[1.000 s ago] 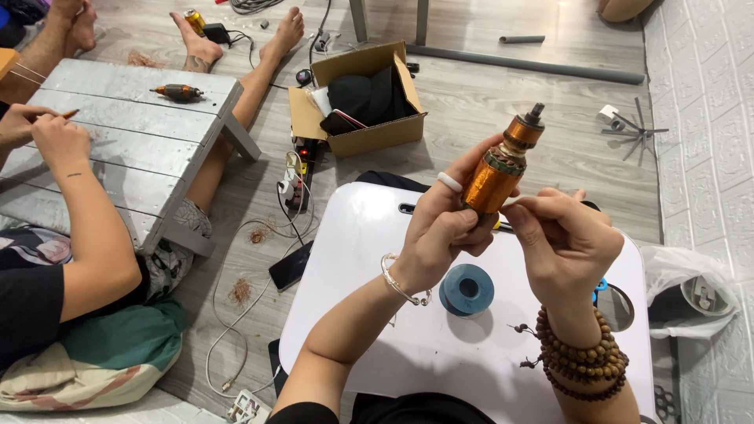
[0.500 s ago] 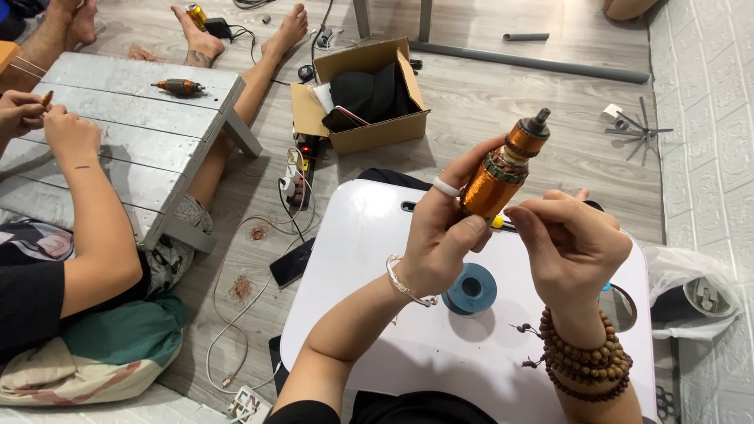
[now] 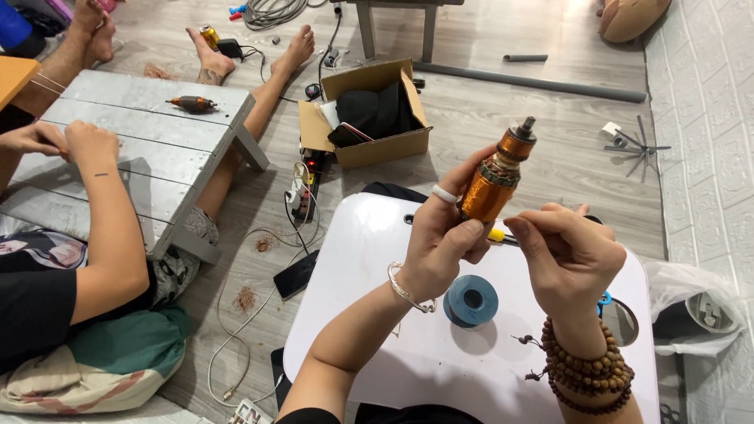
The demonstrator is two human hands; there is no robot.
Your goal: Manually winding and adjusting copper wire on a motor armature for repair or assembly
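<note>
Since a second ago we have hardly moved: our left hand (image 3: 444,247) still grips the copper armature (image 3: 493,182) upright above the white worktop (image 3: 369,235) (blue spool (image 3: 470,301) below), right hand (image 3: 567,255) fingers pinched beside it, so the work continues unchanged.

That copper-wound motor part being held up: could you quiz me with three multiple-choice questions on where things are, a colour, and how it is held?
1. Where is the spool?
A. on the white table
B. in the cardboard box
C. on the floor

2. What colour is the spool?
A. red
B. blue
C. green

3. How is the copper-wound motor part held?
A. lying flat
B. shaft upward
C. shaft downward

Answers: 1 A, it rests on the tabletop below the hands; 2 B, plainly blue; 3 B, the left hand grips it while the right hand pinches beside it.
</note>
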